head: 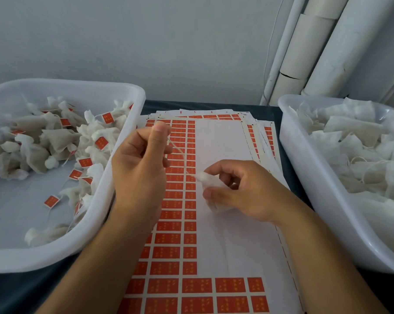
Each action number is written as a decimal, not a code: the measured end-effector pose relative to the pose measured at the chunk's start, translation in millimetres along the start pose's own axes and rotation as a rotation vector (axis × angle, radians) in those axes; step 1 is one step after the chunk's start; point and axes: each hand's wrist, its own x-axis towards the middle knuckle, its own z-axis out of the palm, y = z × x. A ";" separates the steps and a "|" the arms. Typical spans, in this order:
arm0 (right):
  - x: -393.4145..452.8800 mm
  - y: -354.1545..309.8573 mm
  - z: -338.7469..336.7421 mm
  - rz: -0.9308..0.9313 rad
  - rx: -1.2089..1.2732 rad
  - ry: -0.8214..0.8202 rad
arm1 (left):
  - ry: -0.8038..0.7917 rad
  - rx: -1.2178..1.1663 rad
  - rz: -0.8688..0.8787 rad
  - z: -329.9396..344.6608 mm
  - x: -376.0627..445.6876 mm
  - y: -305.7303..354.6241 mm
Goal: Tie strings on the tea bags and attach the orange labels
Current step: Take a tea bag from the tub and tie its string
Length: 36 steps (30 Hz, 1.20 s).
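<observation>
- Left hand [141, 159] raised, thumb and fingers pinched on the free end of a string [180, 155].
- Right hand [239, 191] lower and to the right, fingers curled round a tea bag [206, 180], gathered neck poking out toward the left hand.
- String stretched taut between the two hands, running down from the left pinch to the bag's neck (knot itself too small to judge).
- No label on this string yet, as far as can be seen.
- Label sheet [216, 155] flat beneath both hands: orange labels [175, 177] left in columns under the left hand and in rows near the wrists, a wide bare patch under the right hand where many seem already peeled.
- Left tub [114, 177], just outside the left hand: a loose heap of finished bags [55, 143] with strings and orange tags.
- Right tub [304, 177], beyond the right hand: piled high with plain bags [350, 132], untied, no labels.
- Judgement: well under way but far from done; more waiting than finished.
</observation>
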 end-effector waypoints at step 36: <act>7.7 5.3 1.1 0.061 0.184 0.221 | -0.535 0.687 0.081 5.2 -1.8 -47.5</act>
